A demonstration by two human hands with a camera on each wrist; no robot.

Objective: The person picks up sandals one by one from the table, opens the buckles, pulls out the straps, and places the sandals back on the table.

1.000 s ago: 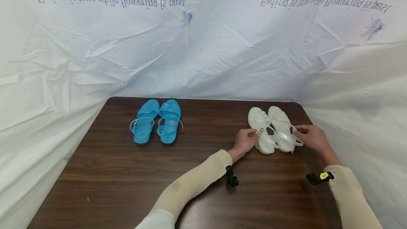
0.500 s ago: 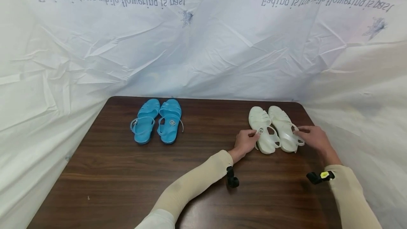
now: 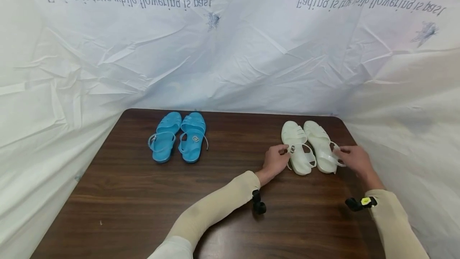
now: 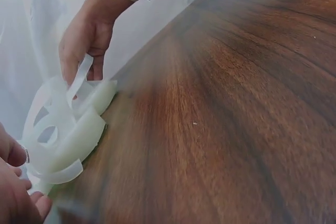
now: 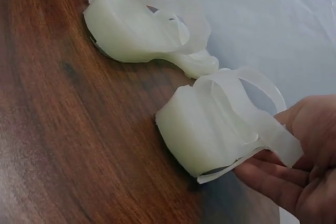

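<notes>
Two white jelly sandals stand side by side at the table's right, toes toward the back. Beside the left white sandal [image 3: 294,132], my left hand [image 3: 276,160] pinches its ankle strap by the buckle [image 3: 292,149] with thumb and fingertips. On the outer side of the right white sandal [image 3: 316,130], my right hand [image 3: 356,159] holds the loose strap [image 5: 278,139] between thumb and fingers. Both heels face me, and the straps arch over them. In the left wrist view, the left hand [image 4: 18,190] shows only partly at the edge.
A pair of blue jelly sandals, a left one [image 3: 168,123] and a right one [image 3: 193,121], stands at the back left of the brown wooden table [image 3: 125,203]. White printed sheeting [image 3: 230,71] hangs behind the table and along both sides.
The left hand has drawn the left white sandal's strap and buckle slightly left. The right hand has shifted slightly right with its strap, and the sandals' heels stand a little farther apart.
</notes>
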